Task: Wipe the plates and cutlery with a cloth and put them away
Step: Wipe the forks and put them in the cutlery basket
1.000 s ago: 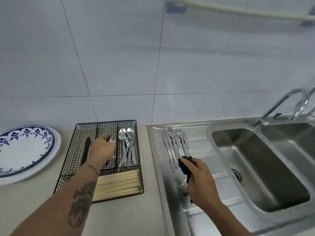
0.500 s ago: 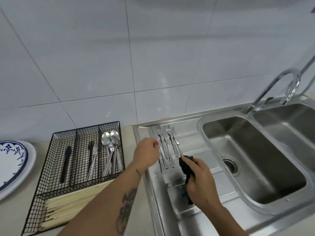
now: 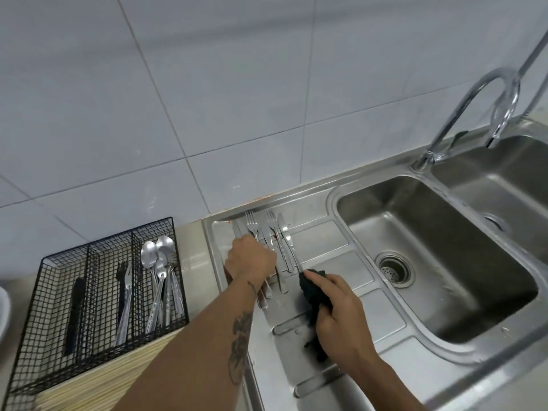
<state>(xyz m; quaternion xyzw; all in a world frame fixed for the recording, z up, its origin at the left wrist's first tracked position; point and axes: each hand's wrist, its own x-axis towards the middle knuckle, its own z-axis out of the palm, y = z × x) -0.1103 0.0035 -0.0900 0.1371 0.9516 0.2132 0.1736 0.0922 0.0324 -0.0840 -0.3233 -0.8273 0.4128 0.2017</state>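
Several steel forks and knives lie side by side on the sink's draining board. My left hand rests on the left pieces of that row, fingers curled down over them; whether it grips one I cannot tell. My right hand is closed on a dark cloth, just right of the cutlery handles. A black wire cutlery basket on the counter at left holds spoons, a fork, a dark-handled knife and pale chopsticks.
A double steel sink: the near basin with its drain lies right of the draining board, a second basin beyond. A curved chrome tap rises at the back. A white plate's edge shows at far left. Tiled wall behind.
My left hand left the wire basket and moved right onto the cutlery row on the draining board. The view swung right, so the plate has nearly gone. My right hand kept hold of the cloth.
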